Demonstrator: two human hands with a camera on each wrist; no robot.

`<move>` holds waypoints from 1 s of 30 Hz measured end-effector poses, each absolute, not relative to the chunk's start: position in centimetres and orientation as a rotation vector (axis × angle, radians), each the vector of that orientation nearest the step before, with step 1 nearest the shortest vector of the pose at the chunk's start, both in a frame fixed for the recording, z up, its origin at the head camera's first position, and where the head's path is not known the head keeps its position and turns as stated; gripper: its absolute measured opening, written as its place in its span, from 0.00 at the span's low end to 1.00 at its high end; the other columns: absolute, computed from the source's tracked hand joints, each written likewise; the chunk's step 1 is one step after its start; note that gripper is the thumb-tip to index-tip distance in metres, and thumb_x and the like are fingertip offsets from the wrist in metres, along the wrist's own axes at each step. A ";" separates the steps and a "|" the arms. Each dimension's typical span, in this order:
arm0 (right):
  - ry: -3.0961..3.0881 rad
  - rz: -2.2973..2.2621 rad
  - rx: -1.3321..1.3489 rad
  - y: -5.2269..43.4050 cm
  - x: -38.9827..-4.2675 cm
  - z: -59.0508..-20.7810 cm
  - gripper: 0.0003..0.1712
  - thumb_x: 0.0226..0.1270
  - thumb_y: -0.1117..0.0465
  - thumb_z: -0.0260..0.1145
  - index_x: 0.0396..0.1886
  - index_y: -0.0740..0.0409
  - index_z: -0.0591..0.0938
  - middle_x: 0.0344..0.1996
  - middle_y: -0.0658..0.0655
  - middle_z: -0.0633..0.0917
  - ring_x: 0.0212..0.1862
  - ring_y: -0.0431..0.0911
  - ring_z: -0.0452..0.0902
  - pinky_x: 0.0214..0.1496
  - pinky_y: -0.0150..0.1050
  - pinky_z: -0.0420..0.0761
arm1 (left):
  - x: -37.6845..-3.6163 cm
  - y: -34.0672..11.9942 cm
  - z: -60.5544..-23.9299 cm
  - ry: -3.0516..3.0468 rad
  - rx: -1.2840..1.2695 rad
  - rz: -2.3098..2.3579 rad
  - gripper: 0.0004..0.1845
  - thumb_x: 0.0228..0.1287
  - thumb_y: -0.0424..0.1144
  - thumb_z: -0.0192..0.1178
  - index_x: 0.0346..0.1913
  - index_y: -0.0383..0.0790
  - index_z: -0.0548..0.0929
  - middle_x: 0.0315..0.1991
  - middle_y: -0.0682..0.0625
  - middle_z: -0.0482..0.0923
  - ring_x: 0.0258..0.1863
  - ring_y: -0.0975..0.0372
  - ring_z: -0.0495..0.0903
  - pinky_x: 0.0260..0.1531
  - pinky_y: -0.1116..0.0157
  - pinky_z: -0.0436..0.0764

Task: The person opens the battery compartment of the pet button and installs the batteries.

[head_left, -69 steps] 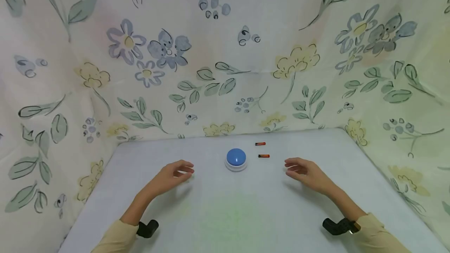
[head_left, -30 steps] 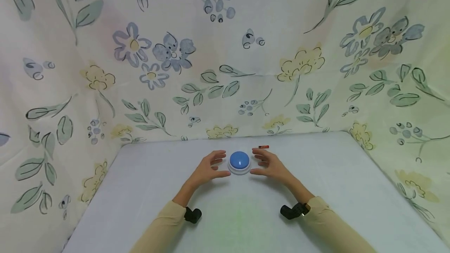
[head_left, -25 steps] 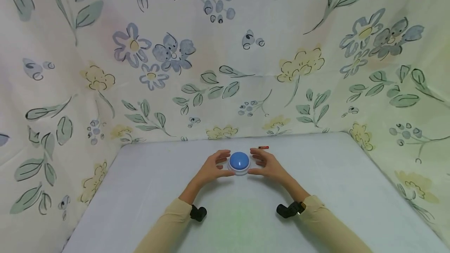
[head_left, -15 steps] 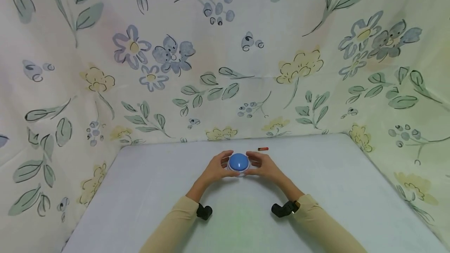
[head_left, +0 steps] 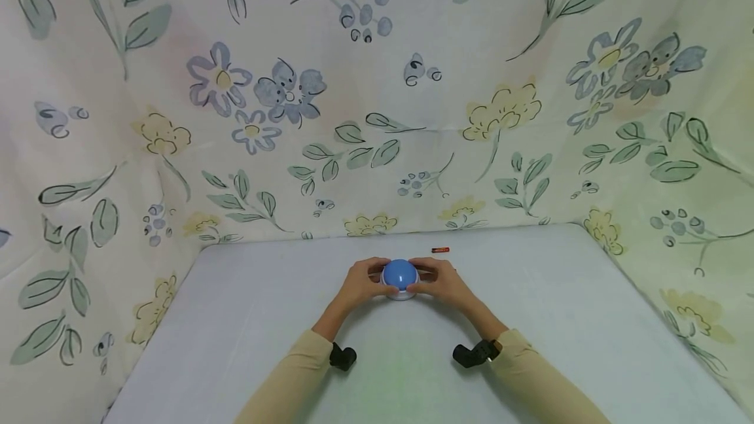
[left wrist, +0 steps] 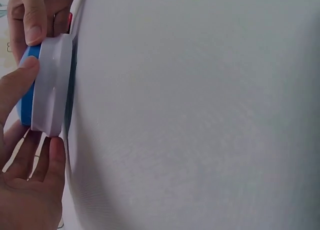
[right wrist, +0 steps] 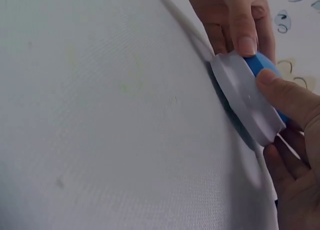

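Note:
A dome push button [head_left: 400, 274] with a blue top and a round white base is between both hands at the middle of the far half of the table. My left hand [head_left: 361, 281] grips its left side, thumb at the front edge of the blue dome and fingers curved behind. From the right, my right hand [head_left: 443, 282] holds it in the same way. In the left wrist view, the white side wall of the push button [left wrist: 51, 85] shows, with a dark shadow under its base. The right wrist view shows both thumbs on the push button [right wrist: 250, 97] at the dome's edge.
An orange-and-black battery [head_left: 440, 250] lies behind the right hand. A second battery is nearly hidden by that hand. The white table [head_left: 265, 319] ends at a floral curtain [head_left: 365, 169] at the back and sides. A black camera sits on each wrist.
Both hands have come inward from either side and closed around the push button, thumbs now on its front edge. The right hand has covered the nearer battery.

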State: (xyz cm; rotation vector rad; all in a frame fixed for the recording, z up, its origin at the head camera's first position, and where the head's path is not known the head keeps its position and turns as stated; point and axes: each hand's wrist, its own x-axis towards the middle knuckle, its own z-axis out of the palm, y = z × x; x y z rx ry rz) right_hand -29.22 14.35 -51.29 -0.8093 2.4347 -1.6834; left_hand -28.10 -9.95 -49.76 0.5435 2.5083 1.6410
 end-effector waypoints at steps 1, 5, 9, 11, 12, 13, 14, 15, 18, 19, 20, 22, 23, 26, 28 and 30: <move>2.430 -1.691 -0.815 14.4 -29.1 -51.3 0.34 0.59 0.65 0.79 0.64 0.68 0.78 0.60 0.65 0.80 0.59 0.58 0.79 0.58 0.44 0.79 | -28.0 -10.0 -49.8 2.501 0.542 1.655 0.35 0.53 0.35 0.80 0.64 0.31 0.78 0.60 0.40 0.79 0.58 0.51 0.79 0.55 0.59 0.80; 2.409 -1.722 -0.841 14.4 -28.9 -51.3 0.33 0.59 0.65 0.79 0.64 0.68 0.79 0.59 0.65 0.81 0.59 0.58 0.78 0.59 0.46 0.79 | -27.7 -10.2 -49.8 2.473 0.554 1.702 0.35 0.53 0.35 0.80 0.64 0.33 0.78 0.60 0.41 0.79 0.59 0.51 0.78 0.56 0.58 0.79; 2.384 -1.747 -0.852 14.4 -28.6 -51.1 0.33 0.59 0.64 0.80 0.63 0.67 0.79 0.59 0.64 0.81 0.59 0.58 0.78 0.59 0.47 0.79 | -27.3 -10.3 -49.8 2.427 0.586 1.745 0.35 0.54 0.33 0.79 0.65 0.33 0.77 0.61 0.41 0.78 0.61 0.49 0.77 0.58 0.54 0.77; 2.374 -1.756 -0.850 14.5 -28.4 -50.9 0.33 0.59 0.64 0.80 0.63 0.66 0.79 0.59 0.63 0.81 0.59 0.57 0.78 0.58 0.45 0.79 | -27.0 -10.3 -49.7 2.399 0.596 1.769 0.35 0.55 0.32 0.78 0.65 0.32 0.76 0.62 0.40 0.77 0.62 0.48 0.76 0.59 0.52 0.77; 2.374 -1.754 -0.851 14.5 -28.3 -50.9 0.33 0.59 0.63 0.80 0.63 0.66 0.79 0.59 0.63 0.81 0.59 0.57 0.78 0.58 0.44 0.79 | -26.9 -10.3 -49.6 2.390 0.600 1.777 0.35 0.55 0.31 0.78 0.66 0.31 0.76 0.62 0.39 0.77 0.62 0.46 0.76 0.59 0.51 0.76; 2.365 -1.758 -0.856 14.5 -28.3 -50.8 0.33 0.59 0.63 0.80 0.63 0.65 0.79 0.59 0.62 0.81 0.59 0.57 0.78 0.58 0.44 0.79 | -26.8 -10.3 -49.6 2.387 0.603 1.780 0.35 0.55 0.31 0.77 0.66 0.31 0.75 0.63 0.38 0.76 0.62 0.45 0.75 0.59 0.51 0.76; 2.361 -1.757 -0.858 14.6 -28.2 -50.8 0.33 0.59 0.63 0.79 0.64 0.65 0.79 0.59 0.62 0.81 0.59 0.56 0.78 0.58 0.43 0.79 | -26.7 -10.3 -49.5 2.383 0.604 1.781 0.35 0.56 0.31 0.77 0.66 0.31 0.75 0.63 0.38 0.76 0.62 0.44 0.75 0.59 0.50 0.76; 2.353 -1.757 -0.857 14.6 -28.1 -50.7 0.33 0.59 0.63 0.79 0.64 0.64 0.79 0.60 0.61 0.81 0.60 0.56 0.78 0.58 0.42 0.79 | -26.6 -10.3 -49.4 2.381 0.605 1.778 0.35 0.56 0.31 0.77 0.67 0.31 0.75 0.64 0.37 0.75 0.62 0.43 0.75 0.59 0.50 0.76; 2.325 -1.764 -0.875 14.6 -27.8 -50.6 0.33 0.60 0.64 0.79 0.64 0.65 0.79 0.60 0.61 0.81 0.60 0.56 0.78 0.59 0.43 0.79 | -26.2 -10.4 -49.1 2.397 0.598 1.741 0.36 0.58 0.34 0.77 0.68 0.33 0.75 0.65 0.39 0.74 0.61 0.44 0.76 0.58 0.52 0.78; 2.314 -1.769 -0.876 14.6 -27.7 -50.5 0.33 0.61 0.64 0.78 0.65 0.65 0.78 0.60 0.61 0.80 0.60 0.56 0.78 0.59 0.43 0.78 | -26.1 -10.4 -49.0 2.403 0.591 1.730 0.36 0.57 0.35 0.77 0.68 0.34 0.76 0.65 0.41 0.74 0.61 0.45 0.76 0.57 0.53 0.78; 2.308 -1.767 -0.872 14.6 -27.7 -50.5 0.33 0.61 0.64 0.78 0.65 0.64 0.78 0.61 0.61 0.80 0.61 0.56 0.78 0.59 0.43 0.78 | -26.0 -10.5 -48.9 2.408 0.591 1.723 0.35 0.57 0.36 0.77 0.68 0.35 0.76 0.65 0.41 0.75 0.61 0.46 0.76 0.57 0.54 0.78; 2.293 -1.767 -0.866 14.5 -27.5 -50.4 0.33 0.62 0.64 0.78 0.66 0.63 0.78 0.62 0.60 0.80 0.61 0.55 0.77 0.60 0.43 0.78 | -25.9 -10.6 -48.8 2.425 0.592 1.713 0.35 0.57 0.37 0.78 0.67 0.35 0.77 0.64 0.42 0.75 0.60 0.47 0.77 0.57 0.55 0.78; 2.289 -1.765 -0.861 14.5 -27.4 -50.4 0.33 0.62 0.63 0.77 0.67 0.62 0.78 0.62 0.60 0.80 0.61 0.55 0.77 0.61 0.44 0.77 | -25.9 -10.6 -48.8 2.435 0.593 1.709 0.35 0.56 0.37 0.78 0.67 0.36 0.77 0.64 0.43 0.76 0.60 0.48 0.77 0.57 0.55 0.78; 2.286 -1.759 -0.847 14.5 -27.0 -50.4 0.33 0.63 0.62 0.77 0.68 0.60 0.77 0.64 0.59 0.79 0.62 0.54 0.77 0.61 0.43 0.77 | -25.6 -10.7 -48.7 2.453 0.600 1.717 0.34 0.55 0.37 0.79 0.65 0.36 0.78 0.62 0.43 0.77 0.59 0.49 0.78 0.57 0.56 0.78; 2.291 -1.760 -0.843 14.6 -26.8 -50.4 0.33 0.64 0.62 0.76 0.68 0.60 0.77 0.64 0.58 0.79 0.62 0.54 0.77 0.61 0.43 0.77 | -25.0 -10.5 -47.9 2.464 0.593 1.709 0.33 0.55 0.37 0.79 0.64 0.35 0.78 0.61 0.42 0.77 0.59 0.49 0.78 0.58 0.55 0.78; 2.297 -1.766 -0.844 14.7 -26.5 -50.3 0.33 0.64 0.62 0.76 0.68 0.60 0.77 0.64 0.58 0.79 0.62 0.54 0.77 0.61 0.44 0.77 | -24.7 -10.4 -47.7 2.471 0.586 1.696 0.34 0.56 0.37 0.79 0.65 0.35 0.78 0.62 0.42 0.77 0.59 0.48 0.78 0.58 0.55 0.77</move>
